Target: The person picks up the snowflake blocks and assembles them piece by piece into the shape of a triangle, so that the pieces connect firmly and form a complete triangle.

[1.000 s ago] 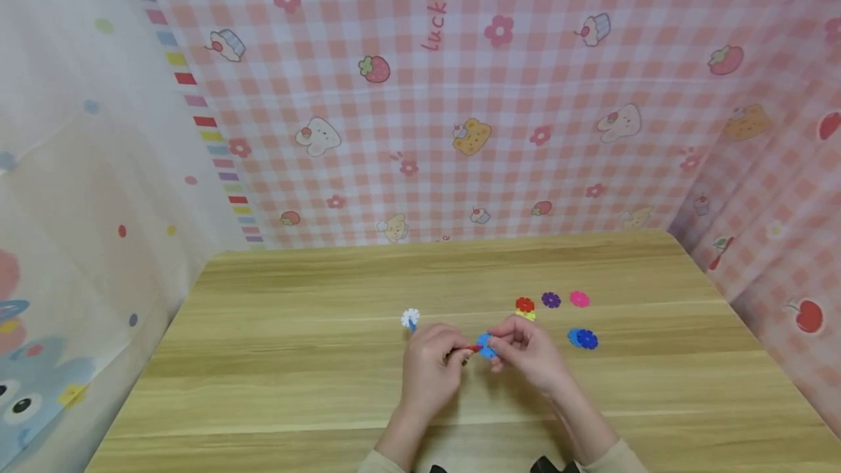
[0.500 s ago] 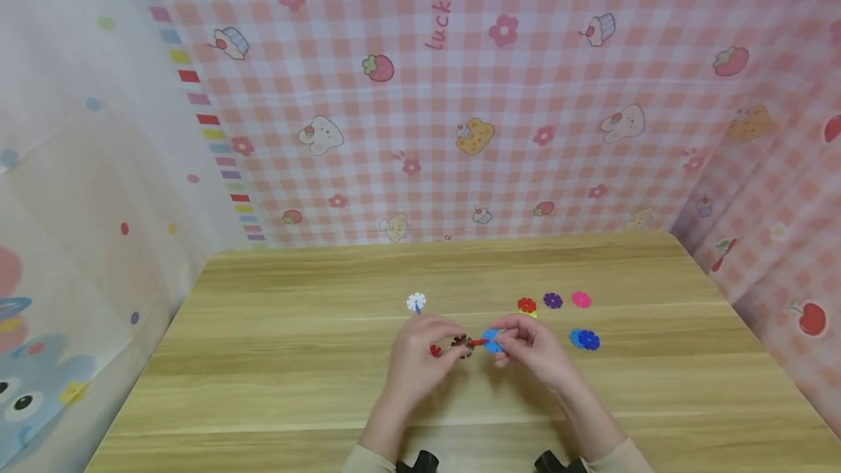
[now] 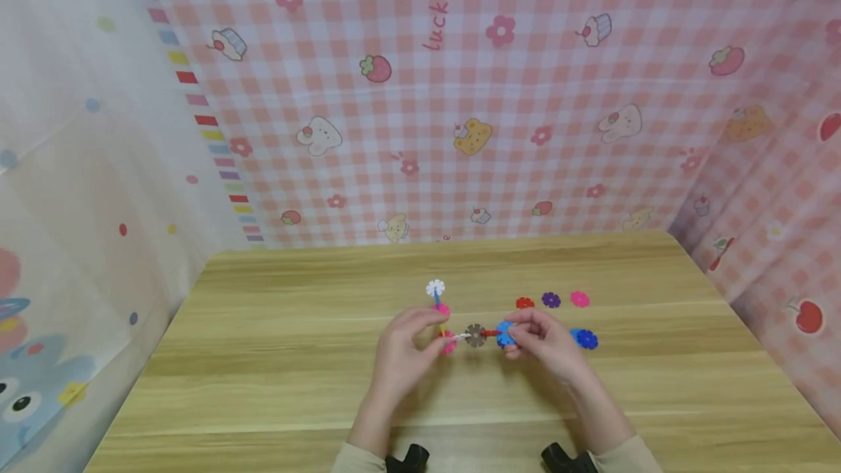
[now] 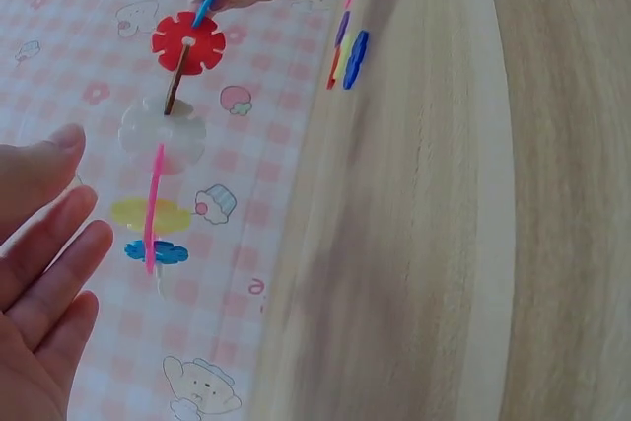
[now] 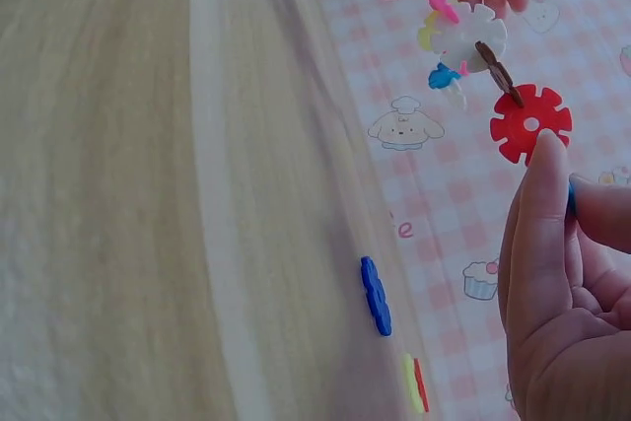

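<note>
A chain of interlocked, notched snowflake building discs hangs above the table. My right hand [image 3: 542,345] pinches its light blue disc [image 3: 504,334] between thumb and fingers. From there run a red disc [image 5: 530,124], a brown disc [image 3: 475,335], a white disc [image 4: 163,137] and a pink disc [image 3: 448,342]. The chain bends there to a yellow disc [image 4: 150,214], another pink piece, a blue disc [image 4: 158,252] and an end white disc [image 3: 435,287]. My left hand [image 3: 409,349] is beside the bend, its fingers spread apart from the discs in the left wrist view.
Loose discs lie on the wooden table [image 3: 296,356] to the right: a red disc [image 3: 524,303], a purple disc [image 3: 551,300], a pink disc [image 3: 580,299] and a dark blue disc [image 3: 588,339] overlapping a lighter blue one. A checked curtain [image 3: 394,108] stands behind the table.
My left hand has moved left and loosened from the red and brown part of the chain. More of the chain shows between the hands, and its white end has swung up and right.
</note>
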Motion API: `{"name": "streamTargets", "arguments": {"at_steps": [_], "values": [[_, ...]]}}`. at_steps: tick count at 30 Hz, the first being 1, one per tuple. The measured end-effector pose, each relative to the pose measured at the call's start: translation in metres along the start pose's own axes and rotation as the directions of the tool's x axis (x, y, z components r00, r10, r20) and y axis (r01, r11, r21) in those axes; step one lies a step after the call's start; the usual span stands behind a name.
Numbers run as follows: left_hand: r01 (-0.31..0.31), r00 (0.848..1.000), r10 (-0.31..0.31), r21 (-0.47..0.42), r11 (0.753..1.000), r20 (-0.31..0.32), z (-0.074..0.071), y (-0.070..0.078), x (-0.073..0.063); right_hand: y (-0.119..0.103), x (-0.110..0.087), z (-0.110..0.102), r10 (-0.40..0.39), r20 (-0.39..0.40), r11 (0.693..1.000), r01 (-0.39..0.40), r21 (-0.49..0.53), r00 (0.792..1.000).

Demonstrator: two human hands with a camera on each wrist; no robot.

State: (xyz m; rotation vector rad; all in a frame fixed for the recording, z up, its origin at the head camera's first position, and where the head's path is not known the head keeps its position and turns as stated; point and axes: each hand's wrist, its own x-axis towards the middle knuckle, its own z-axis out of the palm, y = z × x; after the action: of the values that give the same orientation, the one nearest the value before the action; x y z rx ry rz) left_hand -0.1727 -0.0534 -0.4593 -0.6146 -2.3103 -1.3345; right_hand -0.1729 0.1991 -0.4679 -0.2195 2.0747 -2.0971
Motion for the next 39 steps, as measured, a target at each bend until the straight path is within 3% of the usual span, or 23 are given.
{"name": "streamTargets", "arguments": {"at_steps": [3, 6, 10, 13, 16, 24, 33, 36, 39], "values": [[-0.022, 1.000, 0.021, 0.023, 1.000, 0.013, 0.002, 0.001, 0.000, 0.000, 0.000, 0.002, 0.015, 0.010, 1.000, -0.015, 0.006, 1.000], [-0.120, 0.993, 0.118, 0.061, 0.991, 0.030, 0.007, 0.001, 0.000, 0.000, 0.000, 0.008, 0.023, 0.015, 1.000, -0.023, -0.020, 1.000], [-0.278, 0.960, 0.275, 0.120, 0.953, 0.044, 0.015, 0.001, 0.001, -0.001, -0.001, 0.018, 0.018, 0.011, 0.996, -0.017, -0.085, 1.000], [-0.325, 0.946, 0.319, 0.179, 0.929, 0.064, 0.018, 0.003, -0.001, -0.001, -0.001, 0.024, 0.020, 0.014, 0.993, -0.019, -0.119, 1.000], [-0.333, 0.943, 0.324, 0.228, 0.915, 0.079, 0.019, 0.005, -0.002, 0.000, -0.001, 0.029, 0.024, 0.011, 0.992, -0.023, -0.124, 1.000], [-0.324, 0.946, 0.316, 0.268, 0.907, 0.072, 0.023, 0.008, -0.005, 0.000, -0.002, 0.034, 0.045, -0.014, 0.991, -0.046, -0.125, 0.999], [-0.301, 0.954, 0.297, 0.206, 0.931, 0.051, 0.026, 0.008, -0.006, 0.001, -0.002, 0.033, 0.003, 0.026, 0.990, 0.001, -0.143, 1.000], [-0.277, 0.961, 0.275, 0.201, 0.939, 0.041, 0.025, 0.007, -0.006, 0.003, 0.000, 0.026, -0.025, 0.026, 0.979, 0.030, -0.201, 0.999], [-0.247, 0.969, 0.243, 0.200, 0.948, 0.046, 0.024, 0.007, -0.006, 0.006, 0.001, 0.010, -0.062, -0.066, 0.944, 0.037, -0.328, 0.996]]}}
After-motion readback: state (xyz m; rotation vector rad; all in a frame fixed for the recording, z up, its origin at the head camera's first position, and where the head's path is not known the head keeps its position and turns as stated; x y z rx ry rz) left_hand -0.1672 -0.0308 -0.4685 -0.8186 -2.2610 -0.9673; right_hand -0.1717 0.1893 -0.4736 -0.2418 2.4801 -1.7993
